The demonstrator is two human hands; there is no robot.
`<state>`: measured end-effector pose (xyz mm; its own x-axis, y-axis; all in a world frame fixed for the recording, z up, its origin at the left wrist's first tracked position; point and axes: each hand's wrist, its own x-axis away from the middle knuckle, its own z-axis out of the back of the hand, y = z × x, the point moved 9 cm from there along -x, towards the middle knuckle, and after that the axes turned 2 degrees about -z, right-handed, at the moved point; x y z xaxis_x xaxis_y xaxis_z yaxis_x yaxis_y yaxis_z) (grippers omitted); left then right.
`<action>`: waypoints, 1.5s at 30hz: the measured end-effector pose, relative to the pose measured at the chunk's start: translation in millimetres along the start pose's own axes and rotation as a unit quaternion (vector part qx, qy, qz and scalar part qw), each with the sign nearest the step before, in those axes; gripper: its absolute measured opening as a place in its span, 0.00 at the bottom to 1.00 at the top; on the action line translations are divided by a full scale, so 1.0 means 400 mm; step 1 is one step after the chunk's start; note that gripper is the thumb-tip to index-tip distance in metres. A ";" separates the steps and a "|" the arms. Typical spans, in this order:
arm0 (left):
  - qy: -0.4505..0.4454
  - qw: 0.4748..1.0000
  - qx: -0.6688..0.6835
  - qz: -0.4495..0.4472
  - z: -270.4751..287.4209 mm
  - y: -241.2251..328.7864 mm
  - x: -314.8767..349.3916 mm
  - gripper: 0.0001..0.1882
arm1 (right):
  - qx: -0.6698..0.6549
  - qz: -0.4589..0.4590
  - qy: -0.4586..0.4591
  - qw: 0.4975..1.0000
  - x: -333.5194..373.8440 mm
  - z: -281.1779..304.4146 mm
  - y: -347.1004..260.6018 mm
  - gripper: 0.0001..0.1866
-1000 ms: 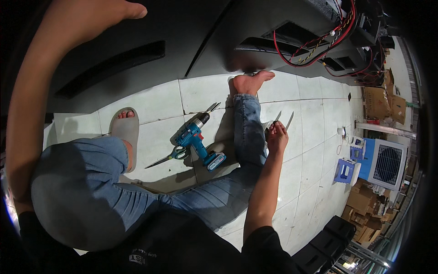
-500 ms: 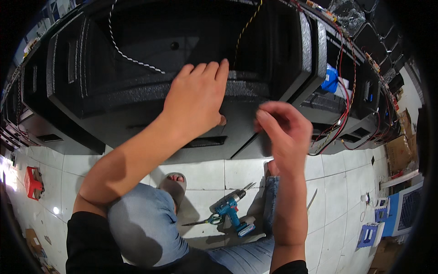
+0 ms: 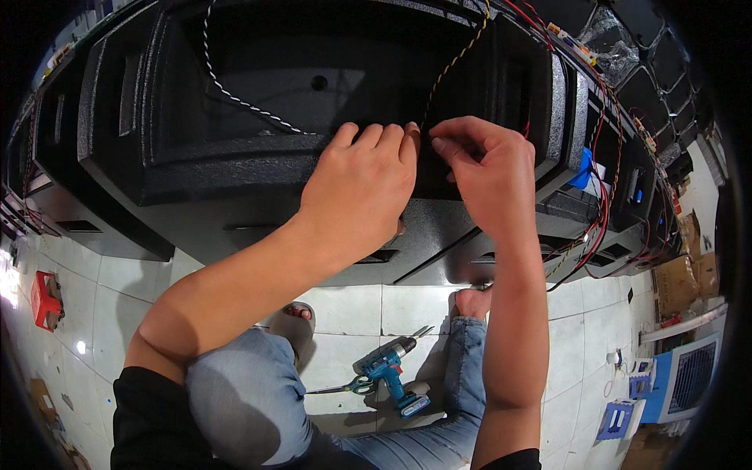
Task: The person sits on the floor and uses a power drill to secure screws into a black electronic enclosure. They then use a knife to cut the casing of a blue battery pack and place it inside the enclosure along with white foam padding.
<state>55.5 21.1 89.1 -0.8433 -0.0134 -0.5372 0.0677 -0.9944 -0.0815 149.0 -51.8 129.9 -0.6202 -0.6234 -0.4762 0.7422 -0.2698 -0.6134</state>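
Note:
A large black cabinet (image 3: 235,166) with a rough textured finish and a recessed, open face lies in front of me. My left hand (image 3: 362,184) grips its near rim, fingers over the top and thumb below. Close beside it, my right hand (image 3: 489,160) is held in a pinch at the rim; what its fingertips hold, if anything, is too small to make out. A yellow-and-black twisted wire (image 3: 454,61) runs down toward the fingertips of both hands, its lower end hidden there. Left of them a white-and-black twisted wire (image 3: 244,104) lies loose across the recess.
Between my legs, a teal cordless drill (image 3: 389,372) and scissors (image 3: 356,385) lie on the tiled floor (image 3: 345,298). More black cabinets (image 3: 102,215) stand on both sides, red wires (image 3: 601,211) hanging at the right. A red stool (image 3: 47,301) is at far left.
My right hand has moved up and left to the rim, next to my left hand. The left hand keeps its grip. The view has shifted slightly.

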 end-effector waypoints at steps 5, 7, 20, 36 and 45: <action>-0.003 1.000 0.000 0.000 -0.003 0.002 -0.003 0.52 | -0.030 -0.009 0.024 0.999 0.006 0.007 0.011 0.06; -0.011 1.000 0.005 0.003 -0.005 0.001 -0.003 0.53 | -0.036 -0.023 0.033 0.999 0.010 0.007 0.012 0.06; -0.021 1.000 0.004 0.018 -0.006 -0.003 -0.013 0.55 | -0.333 -0.067 0.153 0.928 0.264 0.097 0.166 0.08; -0.026 0.997 0.055 0.040 -0.059 -0.072 -0.040 0.36 | 0.288 -0.461 0.298 0.785 1.193 0.458 0.857 0.11; -0.032 0.992 0.124 0.012 -0.062 -0.131 -0.164 0.18 | 0.374 -0.419 0.175 0.809 1.300 0.112 0.852 0.09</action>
<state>120.7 76.8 107.9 -0.8755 -0.0365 -0.4819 -0.0385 -0.9887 0.1449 90.8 -500.9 -298.7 -0.9217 0.2185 -0.3206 -0.1104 -0.9399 -0.3232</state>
